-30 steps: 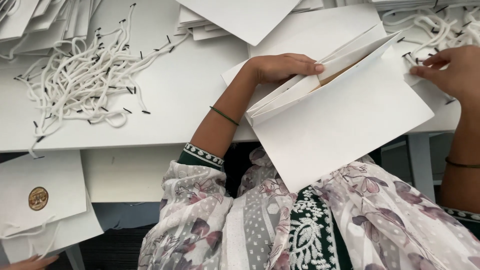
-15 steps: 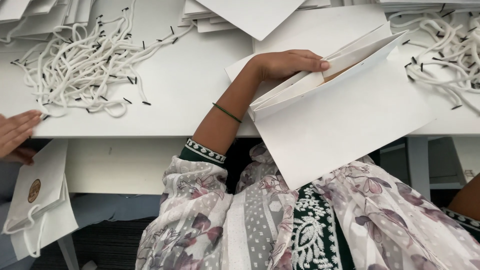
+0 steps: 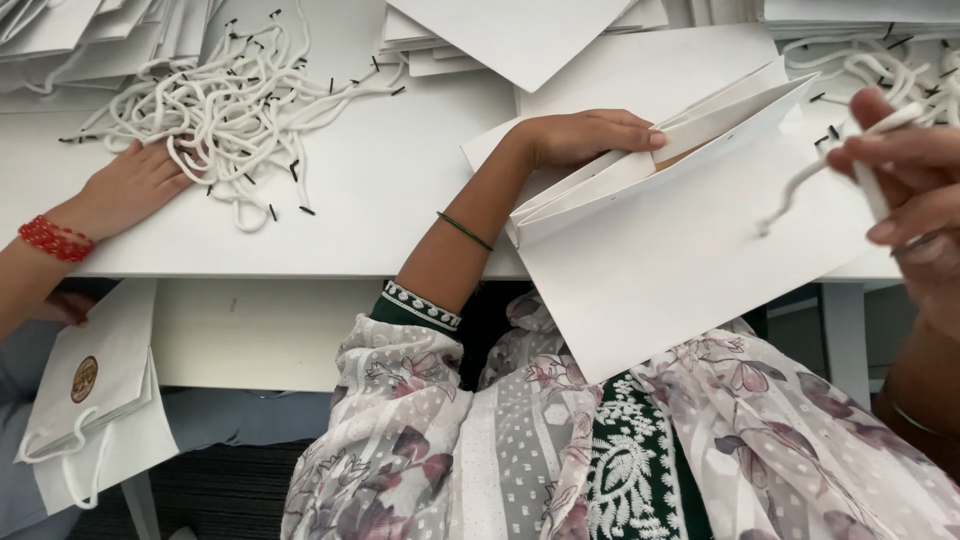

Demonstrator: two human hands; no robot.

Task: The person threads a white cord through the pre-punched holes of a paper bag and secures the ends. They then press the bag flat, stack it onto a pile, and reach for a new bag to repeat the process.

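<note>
The left hand (image 3: 590,135) lies across the open mouth of a white paper bag (image 3: 680,250), fingers closed over its upper edge and pressing it flat; the bag rests on the near edge of the white table (image 3: 400,200) and hangs partly over the person's lap. The right hand (image 3: 915,190) hovers just to the right of the bag, fingers pinched around a white cord (image 3: 810,180) whose free end dangles above the bag's face. Farther left on the table sits a loose pile of cords (image 3: 230,100) with black tips, and another person's hand (image 3: 130,185), with a red bracelet at the wrist, lies flat against the pile's edge. Stacks of flat bags (image 3: 60,40) line the far side of the table, and a finished bag (image 3: 100,400) with handles and a round gold seal hangs below the table at lower left
</note>
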